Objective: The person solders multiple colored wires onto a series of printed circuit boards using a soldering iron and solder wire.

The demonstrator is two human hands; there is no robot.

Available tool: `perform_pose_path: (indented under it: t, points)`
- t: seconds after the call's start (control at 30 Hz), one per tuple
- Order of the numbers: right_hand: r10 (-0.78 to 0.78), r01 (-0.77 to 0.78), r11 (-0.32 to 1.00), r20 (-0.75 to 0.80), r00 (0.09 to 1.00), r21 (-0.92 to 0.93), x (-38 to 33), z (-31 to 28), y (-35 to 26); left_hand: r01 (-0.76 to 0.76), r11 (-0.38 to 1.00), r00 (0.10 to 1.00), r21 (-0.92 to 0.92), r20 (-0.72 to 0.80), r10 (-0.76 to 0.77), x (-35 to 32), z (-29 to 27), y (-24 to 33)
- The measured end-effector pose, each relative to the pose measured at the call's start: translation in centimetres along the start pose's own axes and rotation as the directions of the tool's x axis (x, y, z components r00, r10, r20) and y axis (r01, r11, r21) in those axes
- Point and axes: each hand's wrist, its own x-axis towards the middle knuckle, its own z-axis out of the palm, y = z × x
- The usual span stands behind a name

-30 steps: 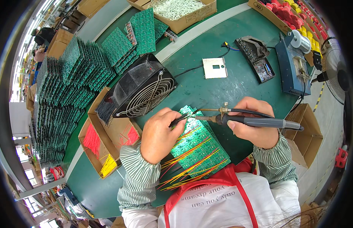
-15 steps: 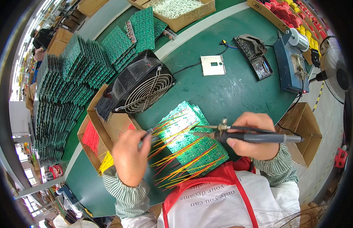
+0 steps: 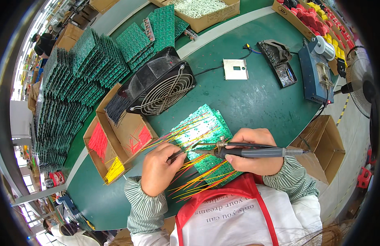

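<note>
My right hand (image 3: 257, 164) grips a soldering iron (image 3: 265, 153) with a thin solder feed tube clamped along it. Its tip is over a green circuit board panel (image 3: 216, 174), at or close to the surface; contact cannot be made out. Closed at the panel's left edge, my left hand (image 3: 155, 172) pinches thin black wires (image 3: 177, 155) whose ends point toward the iron's tip. Rows of red and yellow wires (image 3: 198, 186) stick out from the panel to the left. A second panel lies partly under the first.
A black fan (image 3: 161, 88) stands behind a cardboard box (image 3: 112, 143) of sorted wires. Stacked circuit boards (image 3: 65, 110) fill the left. Toward the right are a metal plate (image 3: 236, 69), a black iron stand (image 3: 276, 61) and a blue soldering station (image 3: 315, 74) with a solder spool (image 3: 325, 48).
My left hand has moved right and down to the panel, bringing the black wires near the iron's tip. My right hand has shifted left with the soldering iron. The whole view has shifted slightly.
</note>
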Motion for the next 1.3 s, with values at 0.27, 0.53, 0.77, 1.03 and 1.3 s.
perform_pose_path:
  t: [0.27,0.53,0.77,1.03,1.3]
  points:
    - [0.031,-0.032,0.999,0.028,0.999,0.004,0.4,-0.4,-0.1,-0.006,1.000,0.999,0.001,0.031,0.006,0.4,-0.2,-0.1]
    - [-0.032,0.032,0.999,-0.021,0.999,-0.007,-0.1,-1.4,-0.2,0.050,0.999,0.996,0.012,0.077,-0.051,0.3,-0.5,0.1]
    - [0.015,-0.015,1.000,-0.030,0.999,-0.002,-0.8,-1.9,-0.3,0.197,0.966,0.888,0.168,-0.448,-0.103,-0.7,-2.8,-0.2]
    - [-0.013,0.012,1.000,-0.107,0.994,-0.012,-0.9,-2.1,0.0,-0.087,0.994,0.993,0.062,-0.077,0.091,1.1,1.2,1.3]
    - [0.006,-0.007,1.000,-0.084,0.996,-0.006,-0.4,-1.9,0.3,-0.066,0.997,0.997,0.034,-0.037,0.068,1.7,1.7,1.2]
